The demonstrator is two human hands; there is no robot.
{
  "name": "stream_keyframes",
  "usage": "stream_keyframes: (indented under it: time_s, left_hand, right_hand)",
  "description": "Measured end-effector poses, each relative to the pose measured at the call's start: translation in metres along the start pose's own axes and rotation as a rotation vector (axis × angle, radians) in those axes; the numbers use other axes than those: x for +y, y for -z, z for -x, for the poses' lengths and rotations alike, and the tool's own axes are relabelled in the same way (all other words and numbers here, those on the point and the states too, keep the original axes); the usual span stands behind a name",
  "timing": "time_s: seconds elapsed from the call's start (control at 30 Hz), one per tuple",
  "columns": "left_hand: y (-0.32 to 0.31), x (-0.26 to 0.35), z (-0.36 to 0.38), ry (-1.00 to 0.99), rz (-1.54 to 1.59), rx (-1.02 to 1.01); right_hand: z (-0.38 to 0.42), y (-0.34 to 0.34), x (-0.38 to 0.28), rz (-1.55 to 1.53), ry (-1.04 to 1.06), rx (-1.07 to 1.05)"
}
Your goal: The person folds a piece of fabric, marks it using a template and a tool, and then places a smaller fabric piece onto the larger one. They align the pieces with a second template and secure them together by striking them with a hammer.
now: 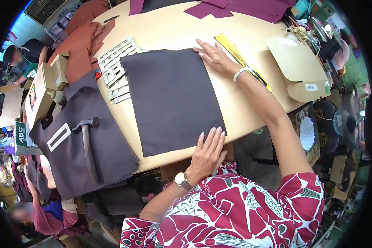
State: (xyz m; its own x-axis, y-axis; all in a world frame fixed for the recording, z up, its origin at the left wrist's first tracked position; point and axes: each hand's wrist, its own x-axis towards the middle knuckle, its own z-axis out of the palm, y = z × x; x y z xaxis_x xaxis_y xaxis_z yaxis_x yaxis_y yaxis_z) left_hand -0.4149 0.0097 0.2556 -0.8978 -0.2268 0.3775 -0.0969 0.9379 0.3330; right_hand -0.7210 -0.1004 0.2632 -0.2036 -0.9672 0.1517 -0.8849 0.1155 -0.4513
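Observation:
A dark, nearly rectangular sheet of leather-like material (171, 101) lies flat on the pale table (252, 41). My left hand (208, 152), with a watch at its wrist, rests flat on the sheet's near right corner, fingers straight. Up at the far right corner, my right hand (215, 57) is spread, its fingertips at the sheet's edge. A beaded bracelet circles that wrist. Just beyond the right hand lies a yellow ruler (233, 49), with a yellow cutter knife (260, 78) alongside it, partly behind my forearm.
At left, a hammer (87, 144) and a pale rectangular frame (59, 137) lie on stacked dark sheets (107, 165). Slotted pale templates (119, 62) touch the sheet's left side. Brown pieces (80, 51), maroon pieces (252, 9) and a cardboard folder (297, 62) surround it. Other people sit at left.

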Motion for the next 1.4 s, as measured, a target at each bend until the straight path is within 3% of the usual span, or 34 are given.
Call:
stream_keyframes:
  time_s: [0.07, 0.27, 0.33, 0.47, 0.53, 0.67, 0.73, 0.8, 0.83, 0.93, 0.97, 1.03, 1.1, 1.23, 1.33, 1.37, 1.4]
  left_hand:
    - [-0.006, -0.003, -0.001, -0.043, -0.122, 0.021]
    - [0.007, 0.015, 0.006, -0.218, 0.149, 0.060]
    - [-0.001, 0.023, 0.025, -0.247, 0.253, -0.031]
    - [0.018, 0.015, 0.011, -0.164, 0.289, -0.483]
    - [0.037, 0.008, -0.017, -0.050, 0.479, -0.312]
    - [0.047, -0.038, -0.079, 0.117, 0.079, 0.144]
    - [0.038, -0.072, -0.104, 0.157, -0.070, 0.208]
    - [0.030, -0.096, -0.120, 0.284, -0.128, 0.052]
    - [0.027, -0.103, -0.127, 0.334, -0.202, -0.054]
    - [0.021, -0.123, -0.143, 0.461, -0.030, -0.077]
    - [0.025, -0.126, -0.150, 0.510, 0.043, -0.135]
    - [0.028, -0.136, -0.161, 0.517, 0.092, -0.212]
    - [0.031, -0.146, -0.170, 0.525, 0.185, -0.312]
    - [0.033, -0.152, -0.171, 0.488, 0.219, -0.344]
    - [0.041, -0.142, -0.157, 0.531, 0.415, -0.201]
    - [0.043, -0.144, -0.151, 0.533, 0.476, -0.201]
    - [0.043, -0.147, -0.145, 0.526, 0.617, -0.189]
  right_hand:
    - [0.005, -0.003, -0.005, 0.033, -0.001, 0.012]
    - [0.056, -0.010, -0.036, 0.047, 0.054, -0.026]
    - [0.079, -0.009, -0.054, 0.065, 0.075, -0.051]
    - [0.093, -0.026, -0.053, 0.026, 0.046, -0.002]
    - [0.092, -0.029, -0.053, 0.077, 0.046, -0.009]
    - [0.089, -0.031, -0.052, 0.127, 0.028, -0.027]
    - [0.091, -0.025, -0.060, 0.100, 0.041, 0.009]
    - [0.091, -0.028, -0.057, 0.008, 0.045, 0.206]
    - [0.092, -0.021, -0.053, 0.047, 0.012, 0.321]
    - [0.095, 0.005, -0.022, 0.151, -0.046, 0.732]
    - [0.098, 0.009, -0.003, 0.221, -0.174, 0.783]
    - [0.112, 0.014, 0.020, 0.377, -0.485, 0.771]
    - [0.124, 0.026, 0.018, 0.434, -0.656, 0.567]
    - [0.123, 0.034, 0.015, 0.359, -0.653, 0.588]
    - [0.118, 0.040, 0.005, -0.007, -0.637, 0.618]
    - [0.116, 0.037, 0.000, -0.053, -0.493, 0.677]
    - [0.112, 0.032, -0.006, -0.322, -0.423, 0.646]
